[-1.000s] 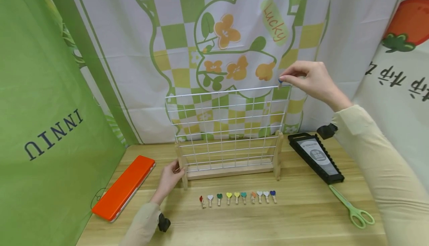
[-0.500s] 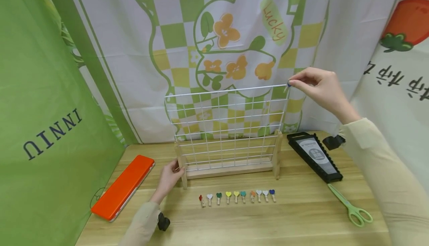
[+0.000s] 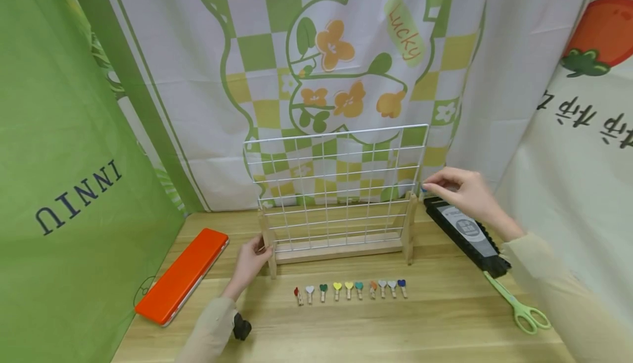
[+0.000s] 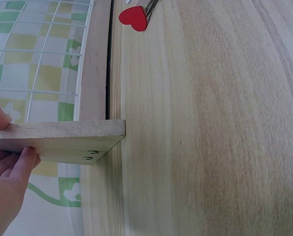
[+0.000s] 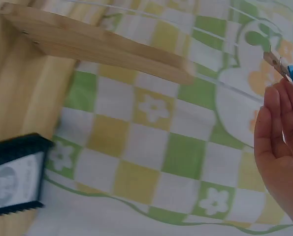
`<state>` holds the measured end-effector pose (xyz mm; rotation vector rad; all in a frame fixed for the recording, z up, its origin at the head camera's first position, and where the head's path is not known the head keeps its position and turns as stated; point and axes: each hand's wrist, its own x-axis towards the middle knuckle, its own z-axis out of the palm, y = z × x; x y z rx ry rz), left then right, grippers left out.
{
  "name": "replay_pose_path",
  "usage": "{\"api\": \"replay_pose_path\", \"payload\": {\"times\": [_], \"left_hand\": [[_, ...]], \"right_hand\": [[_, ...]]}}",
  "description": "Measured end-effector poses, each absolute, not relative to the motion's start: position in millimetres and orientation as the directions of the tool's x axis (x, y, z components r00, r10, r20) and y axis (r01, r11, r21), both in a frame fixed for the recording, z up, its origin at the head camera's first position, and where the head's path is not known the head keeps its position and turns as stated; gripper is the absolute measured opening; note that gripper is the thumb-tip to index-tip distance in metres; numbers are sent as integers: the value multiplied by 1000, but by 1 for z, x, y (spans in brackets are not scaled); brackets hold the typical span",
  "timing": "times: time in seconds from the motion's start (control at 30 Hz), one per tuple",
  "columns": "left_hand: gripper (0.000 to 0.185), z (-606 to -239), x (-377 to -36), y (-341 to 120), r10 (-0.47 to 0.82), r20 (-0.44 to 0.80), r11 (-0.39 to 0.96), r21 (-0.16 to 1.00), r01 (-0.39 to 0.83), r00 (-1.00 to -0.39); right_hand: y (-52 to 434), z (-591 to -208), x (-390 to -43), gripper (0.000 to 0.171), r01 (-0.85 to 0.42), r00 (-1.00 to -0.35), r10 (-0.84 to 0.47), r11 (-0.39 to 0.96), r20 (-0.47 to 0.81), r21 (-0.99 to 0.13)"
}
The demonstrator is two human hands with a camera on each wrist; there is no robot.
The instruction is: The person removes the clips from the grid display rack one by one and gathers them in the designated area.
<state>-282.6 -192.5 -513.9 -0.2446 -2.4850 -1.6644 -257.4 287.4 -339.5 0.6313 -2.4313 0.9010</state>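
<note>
From the right wrist view I see only the tip of the blue clip (image 5: 283, 66); the right hand (image 5: 283, 147) hides the rest and is itself cut by the frame edge. In the head view that clip is too small to judge. The left hand (image 4: 6, 184) is cropped at the left wrist view's corner.

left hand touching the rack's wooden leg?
Touching. The left wrist view shows the left hand with thumb above and fingers below, pinching the wooden leg of the wire grid rack; the head view agrees.
</note>
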Motion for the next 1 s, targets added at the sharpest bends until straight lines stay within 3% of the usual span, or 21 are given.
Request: {"api": "replay_pose_path", "payload": {"times": [0.3, 0.57, 0.8, 1.0], "left_hand": [[51, -516, -282, -192, 49, 208, 379, 901, 211, -977], [48, -516, -280, -192, 78, 322, 375, 867, 327, -944], [50, -516, -283, -192, 55, 225, 382, 895, 229, -973], [50, -514, -282, -191, 55, 214, 381, 898, 219, -975]], "right_hand": [[287, -420, -243, 7, -476, -871, -294, 703, 392, -529], [286, -481, -233, 10, -410, -911, -340, 692, 233, -594], [285, -507, -226, 23, -351, -915, -397, 695, 72, -628], [283, -514, -224, 15, -380, -898, -433, 682, 73, -625]]}}
